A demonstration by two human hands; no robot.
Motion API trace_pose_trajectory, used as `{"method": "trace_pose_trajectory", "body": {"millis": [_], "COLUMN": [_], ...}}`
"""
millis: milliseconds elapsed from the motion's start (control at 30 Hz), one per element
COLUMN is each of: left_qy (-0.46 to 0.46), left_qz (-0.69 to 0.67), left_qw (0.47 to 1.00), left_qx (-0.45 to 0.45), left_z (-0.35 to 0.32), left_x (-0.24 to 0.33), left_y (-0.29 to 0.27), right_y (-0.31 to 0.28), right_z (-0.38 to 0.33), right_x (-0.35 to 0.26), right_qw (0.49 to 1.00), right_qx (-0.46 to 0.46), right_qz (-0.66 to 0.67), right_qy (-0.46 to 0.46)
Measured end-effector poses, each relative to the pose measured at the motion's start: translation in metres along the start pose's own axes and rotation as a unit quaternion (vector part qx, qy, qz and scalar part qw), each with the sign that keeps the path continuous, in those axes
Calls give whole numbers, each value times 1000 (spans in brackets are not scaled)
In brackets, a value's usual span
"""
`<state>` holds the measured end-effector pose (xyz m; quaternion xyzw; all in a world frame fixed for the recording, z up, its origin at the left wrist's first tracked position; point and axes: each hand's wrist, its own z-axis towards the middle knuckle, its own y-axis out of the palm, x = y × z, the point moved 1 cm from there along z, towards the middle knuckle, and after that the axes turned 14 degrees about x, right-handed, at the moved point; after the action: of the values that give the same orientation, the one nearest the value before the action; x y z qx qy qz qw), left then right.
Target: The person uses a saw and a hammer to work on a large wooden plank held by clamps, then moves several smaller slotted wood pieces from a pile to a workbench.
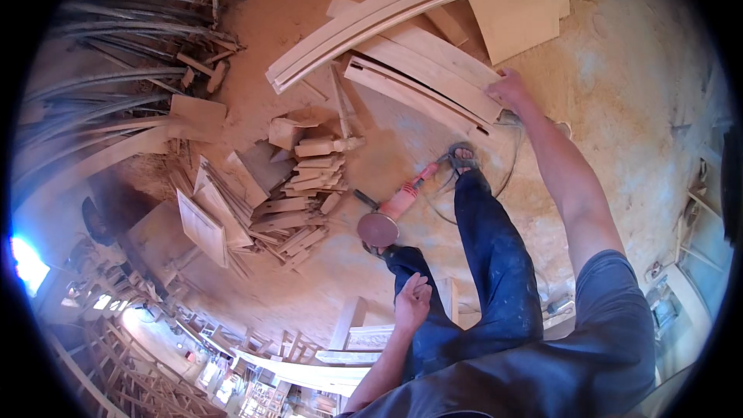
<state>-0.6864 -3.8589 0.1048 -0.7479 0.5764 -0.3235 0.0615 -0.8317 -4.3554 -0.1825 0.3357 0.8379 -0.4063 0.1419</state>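
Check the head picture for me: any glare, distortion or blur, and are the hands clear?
Head view: a bright patch at the left edge is blown out white with blue fringing; head view: the fisheye picture falls to black at its corners; head view: the left hand and right hand are lit well enough to make out.

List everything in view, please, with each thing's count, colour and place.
plain board: one, pale, upper middle
slotted board: one, pale, beside plain board
curved boards: several, pale, across plain board
panel: at least one, tan, upper right
sander: one, red, mid-picture
cable: one seen, dark, right of sander
offcuts: many, pale, left of sander
poles: many, grey-brown, upper left
frames: many, brown, lower left
floor: one, tan, throughout
shirt: one, dark, lower right
trousers: one pair, dark, lower middle
left hand: one, bare, above trousers
right hand: one, bare, holding plain board's end
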Motion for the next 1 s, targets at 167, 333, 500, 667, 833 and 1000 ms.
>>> {"method": "trace_pose_trajectory", "body": {"millis": [167, 333, 500, 667, 833, 1000], "left_qy": [-29, -55, -81, -101, -114, -90], "left_qz": [-11, -24, -76, -86, -121, -146], "left_qw": [999, 998, 993, 991, 985, 984], "left_qx": [14, 19, 34, 25, 42, 49], "left_z": [8, 17, 11, 12, 12, 3], "left_x": [12, 9, -11, -13, -19, 2], "left_y": [1, -3, -4, -7, -12, -14], "right_y": [-19, -4, -7, -4, -19, -81], "right_z": [-34, -5, 10, 10, 7, -61], "right_x": [-25, -18, -32, -33, -35, -1], "right_qw": [981, 981, 983, 964, 958, 962], "right_qx": [-74, -76, 70, 50, -60, -69], "right_qz": [162, 99, 150, 252, 275, 252], "right_qy": [78, 150, 83, 75, 61, 75]}}
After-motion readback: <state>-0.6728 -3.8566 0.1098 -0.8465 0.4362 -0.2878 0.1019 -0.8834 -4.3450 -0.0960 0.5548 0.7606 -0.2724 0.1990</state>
